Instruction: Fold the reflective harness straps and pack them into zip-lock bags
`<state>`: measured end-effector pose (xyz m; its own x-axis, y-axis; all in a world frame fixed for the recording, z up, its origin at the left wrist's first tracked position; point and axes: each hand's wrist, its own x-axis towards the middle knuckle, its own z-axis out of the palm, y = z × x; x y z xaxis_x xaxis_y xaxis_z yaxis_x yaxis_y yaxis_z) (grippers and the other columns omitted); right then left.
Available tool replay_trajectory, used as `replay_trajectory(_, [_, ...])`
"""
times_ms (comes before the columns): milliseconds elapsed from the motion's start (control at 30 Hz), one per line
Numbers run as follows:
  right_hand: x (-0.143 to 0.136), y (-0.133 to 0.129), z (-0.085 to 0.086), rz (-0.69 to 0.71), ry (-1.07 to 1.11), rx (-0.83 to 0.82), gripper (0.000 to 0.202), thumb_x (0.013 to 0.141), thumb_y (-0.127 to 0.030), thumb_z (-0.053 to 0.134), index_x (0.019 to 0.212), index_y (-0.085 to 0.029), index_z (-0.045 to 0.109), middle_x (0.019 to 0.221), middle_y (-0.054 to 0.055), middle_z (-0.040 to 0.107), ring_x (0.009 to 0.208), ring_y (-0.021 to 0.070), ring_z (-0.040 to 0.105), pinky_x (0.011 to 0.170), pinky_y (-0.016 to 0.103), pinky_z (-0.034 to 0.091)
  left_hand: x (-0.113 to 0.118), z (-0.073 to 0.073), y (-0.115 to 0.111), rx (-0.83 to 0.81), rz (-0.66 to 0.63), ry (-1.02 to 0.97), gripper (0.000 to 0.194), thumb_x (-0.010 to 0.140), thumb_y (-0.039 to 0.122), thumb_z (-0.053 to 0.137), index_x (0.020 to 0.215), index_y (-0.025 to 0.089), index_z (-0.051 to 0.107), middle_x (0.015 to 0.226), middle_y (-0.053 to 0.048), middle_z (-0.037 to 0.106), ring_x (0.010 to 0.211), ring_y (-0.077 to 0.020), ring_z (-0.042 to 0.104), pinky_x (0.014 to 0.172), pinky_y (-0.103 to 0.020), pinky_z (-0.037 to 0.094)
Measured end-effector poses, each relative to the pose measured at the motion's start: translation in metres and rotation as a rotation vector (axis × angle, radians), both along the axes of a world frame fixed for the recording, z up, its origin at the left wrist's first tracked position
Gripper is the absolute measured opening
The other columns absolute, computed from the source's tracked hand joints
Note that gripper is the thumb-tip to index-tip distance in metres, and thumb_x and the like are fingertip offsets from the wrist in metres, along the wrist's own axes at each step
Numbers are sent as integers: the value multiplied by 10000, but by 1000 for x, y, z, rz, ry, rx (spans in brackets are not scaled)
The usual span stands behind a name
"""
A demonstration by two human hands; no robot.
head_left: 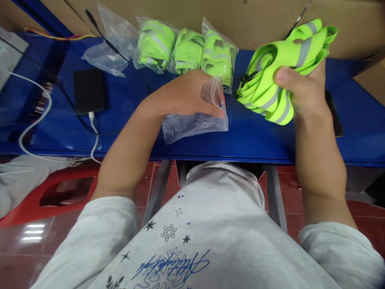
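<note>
My right hand [309, 88] is wrapped round a folded bundle of neon-yellow reflective straps [270, 84] with grey stripes, held above the table at the right. Part of a black buckle or clip shows at the bundle's left side. My left hand [195, 94] is closed on a clear plastic zip bag [195, 126] near the table's front edge, some fingers hidden inside or behind the plastic. Behind that hand lie bagged neon-yellow straps: one bag [155, 44] at the left, one [189, 50] in the middle and one [219, 56] at the right.
More clear plastic bags [111, 44] lie at the back left of the blue table [255, 140]. A black box-shaped device [89, 90] has a white cable [95, 134] plugged in. Cardboard [264, 20] stands along the back. A dark flat object [334, 114] lies beside my right wrist.
</note>
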<state>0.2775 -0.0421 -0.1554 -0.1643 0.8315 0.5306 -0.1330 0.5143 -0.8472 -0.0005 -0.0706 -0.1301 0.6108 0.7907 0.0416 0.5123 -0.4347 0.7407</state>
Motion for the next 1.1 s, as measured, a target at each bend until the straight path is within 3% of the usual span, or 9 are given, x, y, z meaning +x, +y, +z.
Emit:
replay_trajectory(67, [0,1,0,-26,4,-14,482,544,-570,1051,868,-293,826,921,29,808,844,248,746,770,397,652,1,-4,1,13,-21,-10,399,757,608,861,957,271,786,972,-12,821,913,-235,705,930,-434,621])
replay_trajectory(167, [-1,1,-3,-31,-157,-77,550,482,-626,1051,817,-283,783,817,4,762,708,191,664,660,341,587,4,-7,0,-45,-44,5,413,756,633,859,910,261,767,944,-2,808,897,-237,707,941,-451,618])
replay_trajectory(267, [-2,0,-5,20,-359,-73,513,525,-600,1048,787,-264,763,766,-13,722,649,150,583,615,312,521,7,-9,-2,-91,-53,-1,457,748,666,857,916,255,751,897,17,773,862,-227,705,885,-422,617])
replay_trajectory(367, [-4,1,-7,83,-451,-96,523,576,-640,1021,812,-255,757,775,5,732,663,161,590,600,322,513,9,-12,-3,-134,-71,-56,476,754,664,847,934,237,743,887,32,744,861,-214,723,824,-365,604])
replay_trajectory(467, [-7,-1,-6,81,-500,-110,545,630,-673,995,900,-269,748,853,28,749,758,205,650,698,374,571,12,-16,-2,-212,-77,-82,476,773,648,835,961,218,751,876,28,745,861,-220,750,812,-365,613])
replay_trajectory(600, [-13,-10,0,22,-573,45,519,725,-615,961,1106,-336,747,1193,40,774,1065,281,693,1008,476,584,16,-20,-3,-257,-41,-107,492,840,635,806,1075,206,751,940,-30,784,921,-267,766,866,-465,646])
replay_trajectory(667, [-13,-14,3,31,-591,106,475,793,-600,912,1164,-348,757,1275,34,769,1134,285,692,1068,478,564,17,-21,-4,-285,-21,-121,503,866,644,790,1096,200,736,979,-58,790,984,-297,771,893,-505,658])
replay_trajectory(833, [-7,-15,4,32,-583,172,383,854,-582,874,1130,-325,806,1143,43,798,1009,251,717,982,424,579,21,-19,-8,-369,-4,-239,448,839,577,825,1076,210,724,1046,-35,777,1086,-314,776,901,-511,681])
replay_trajectory(1100, [0,-13,7,-10,-499,391,360,882,-602,859,1108,-327,801,1000,-34,766,824,178,694,758,359,576,28,-21,-13,-493,51,-437,382,809,446,879,1006,151,737,961,-26,743,955,-222,765,902,-392,650])
